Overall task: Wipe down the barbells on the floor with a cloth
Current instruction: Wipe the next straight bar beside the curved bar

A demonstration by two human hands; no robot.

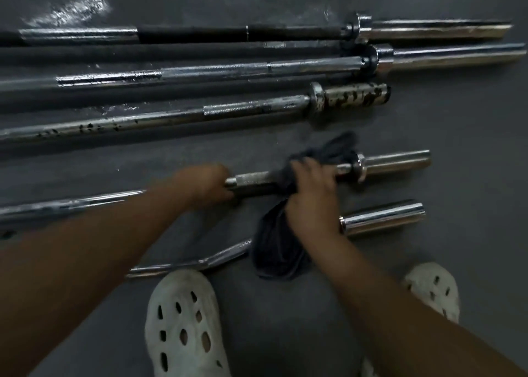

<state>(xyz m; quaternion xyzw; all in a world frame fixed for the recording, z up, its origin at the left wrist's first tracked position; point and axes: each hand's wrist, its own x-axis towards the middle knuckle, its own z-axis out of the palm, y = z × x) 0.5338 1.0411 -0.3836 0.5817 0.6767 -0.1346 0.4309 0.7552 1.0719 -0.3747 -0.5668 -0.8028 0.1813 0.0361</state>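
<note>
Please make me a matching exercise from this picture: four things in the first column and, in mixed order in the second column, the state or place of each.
Column one:
1 cloth
2 left hand
3 right hand
4 curl bar

Column two:
A bent, lying nearest the shoes
B grips the bare knurled shaft of the straight bar
C dark grey, draped over that bar
D holds the cloth around that bar

Pairs: 1-C; 2-B; 3-D; 4-A
</note>
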